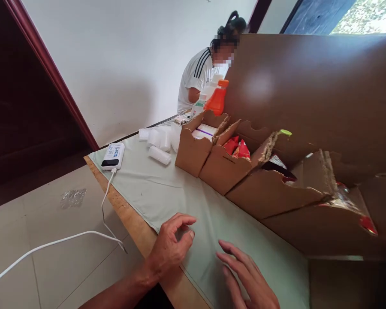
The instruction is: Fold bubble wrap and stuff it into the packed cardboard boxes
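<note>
My left hand (175, 240) hovers at the table's front edge, its thumb and fingers curved apart with nothing between them. To its right, my right hand (246, 277) is held over the pale green cloth (161, 189), fingers spread and holding nothing. Beyond both hands runs a row of cardboard bins (218, 167). One bin holds red packets (238, 148), and the leftmost has a white box with a purple stripe (206, 131). In the bins farther right are a dark packet (278, 167) and shiny packaging (347, 199), partly hidden by the cardboard walls.
Rolls of white plastic (160, 154) lie left of the bins. A white power bank (113, 156) with a cable (104, 201) sits near the table's left corner. An orange bottle (217, 98) stands behind the bins, and a person (196, 77) sits beyond. A tall cardboard panel (315, 94) rises at right.
</note>
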Demonstrator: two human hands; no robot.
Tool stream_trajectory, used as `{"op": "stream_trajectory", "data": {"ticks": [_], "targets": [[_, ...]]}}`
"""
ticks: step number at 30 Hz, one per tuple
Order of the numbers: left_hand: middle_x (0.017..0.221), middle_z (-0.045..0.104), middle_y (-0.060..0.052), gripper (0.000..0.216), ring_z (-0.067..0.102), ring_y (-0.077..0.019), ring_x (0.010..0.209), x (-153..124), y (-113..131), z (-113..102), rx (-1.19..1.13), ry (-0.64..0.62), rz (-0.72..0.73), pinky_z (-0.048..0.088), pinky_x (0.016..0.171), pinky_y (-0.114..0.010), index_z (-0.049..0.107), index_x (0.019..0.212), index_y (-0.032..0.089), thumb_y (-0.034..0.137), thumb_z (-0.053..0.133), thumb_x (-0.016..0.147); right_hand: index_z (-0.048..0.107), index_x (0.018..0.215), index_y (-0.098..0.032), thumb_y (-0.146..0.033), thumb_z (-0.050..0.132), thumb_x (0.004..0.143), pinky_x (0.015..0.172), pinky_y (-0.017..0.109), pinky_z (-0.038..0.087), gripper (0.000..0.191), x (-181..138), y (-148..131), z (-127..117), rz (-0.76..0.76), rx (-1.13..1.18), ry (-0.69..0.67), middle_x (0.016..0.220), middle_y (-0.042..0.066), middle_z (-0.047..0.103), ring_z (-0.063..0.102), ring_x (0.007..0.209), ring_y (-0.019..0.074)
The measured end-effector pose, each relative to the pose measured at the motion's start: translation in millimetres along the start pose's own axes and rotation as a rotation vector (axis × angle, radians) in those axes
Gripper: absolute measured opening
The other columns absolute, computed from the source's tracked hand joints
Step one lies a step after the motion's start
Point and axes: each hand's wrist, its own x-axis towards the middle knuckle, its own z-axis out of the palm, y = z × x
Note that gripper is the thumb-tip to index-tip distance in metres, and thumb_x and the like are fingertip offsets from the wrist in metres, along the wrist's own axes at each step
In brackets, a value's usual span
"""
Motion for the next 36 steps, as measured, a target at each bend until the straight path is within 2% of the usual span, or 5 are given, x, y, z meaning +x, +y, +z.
{"op": "stream_trajectory", "data": {"ticks": [10,14,20,26,36], "targets": [[0.095,0.075,-0.01,0.026,0.07,-0.0238,0.09,-6.3,-30.1,7.2,-0.003,-0.029,0.169,0.055,0.08,-0.033,0.074,0.097,0.018,0.011,0.058,0.077,0.072,0.122,-0.019,-0.009,0.062,0.087,0.116,0.05,0.041,0.038,238.9,-20.7,140.9,0.009,-0.158,-0.479,0.163,0.015,0.038,0.04,0.147,0.0341],[0.095,0.074,-0.011,0.026,0.07,-0.0246,0.088,-5.0,-34.1,6.9,-0.011,-0.026,0.154,0.056,0.078,-0.034,0.074,0.097,0.018,0.013,0.059,0.076,0.074,0.103,-0.011,-0.004,0.056,0.087,0.105,0.056,0.045,0.025,274.0,-24.1,180.4,0.104,-0.167,-0.458,0.144,0.026,0.055,0.05,0.133,0.0397],[0.096,0.073,-0.009,0.02,0.069,-0.0233,0.091,-5.6,-25.2,-5.0,-0.183,0.03,-0.017,0.056,0.081,-0.033,0.075,0.098,0.02,0.02,0.059,0.085,0.067,0.11,-0.024,-0.026,0.053,0.097,0.081,0.032,0.053,0.02,188.7,-14.4,108.7,0.222,0.108,-0.371,0.106,0.005,0.072,0.065,0.091,0.0199],[0.132,0.067,-0.014,0.055,0.065,-0.0291,0.117,-11.9,-19.9,-9.4,-0.594,-0.088,-0.24,0.053,0.099,-0.038,0.066,0.13,0.021,0.045,0.079,0.082,0.064,0.097,-0.026,-0.053,0.084,0.074,0.064,0.024,0.046,0.041,68.0,-19.1,16.2,0.84,0.984,0.221,0.086,-0.001,0.066,0.058,0.07,0.0138],[0.09,0.078,-0.006,0.033,0.066,-0.017,0.08,-31.5,21.3,39.0,-0.704,-0.353,-0.459,0.051,0.077,-0.026,0.079,0.099,0.015,0.041,0.083,0.079,0.064,0.094,-0.023,-0.042,0.087,0.073,0.051,0.022,0.045,0.036,-26.4,-67.4,12.9,1.119,1.497,0.493,0.075,-0.002,0.063,0.056,0.06,0.0126]]}}
